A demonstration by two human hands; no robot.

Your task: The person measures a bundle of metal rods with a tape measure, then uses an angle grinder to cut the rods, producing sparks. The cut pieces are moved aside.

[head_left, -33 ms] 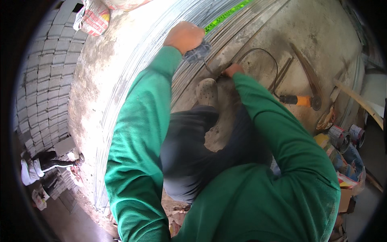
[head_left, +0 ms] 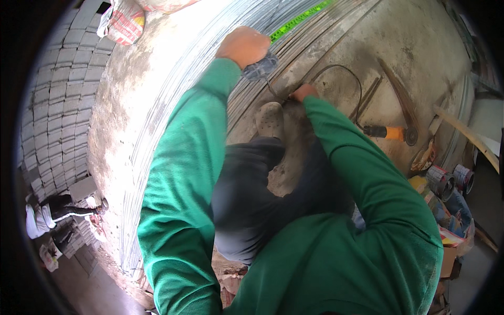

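My left hand (head_left: 244, 46) is closed above a bundle of long thin metal rods (head_left: 210, 58). Its fingers are turned away, so its grip is hidden. Beside the knuckles begins a bright green strip with dark markings (head_left: 299, 22), like a tape measure's blade, running up and right along the rods. A crumpled-looking blue-grey thing (head_left: 261, 67) shows just under this hand, a thin dark line leading down from it. My right hand (head_left: 303, 93) is low by the rods' near edge, fingers curled, close to a dark cable (head_left: 344, 65); its fingertips are hidden.
My shoe (head_left: 270, 119) stands between the hands. An orange and black angle grinder (head_left: 387, 132) lies right, near dark metal strips (head_left: 401, 94). Tins (head_left: 441, 182) and bags lie at right. Grey blocks (head_left: 63, 115) are stacked left; another person (head_left: 50, 212) is at lower left.
The view has shifted very slightly. My left hand is a touch further right, still beside the green strip; my right hand stays in place.
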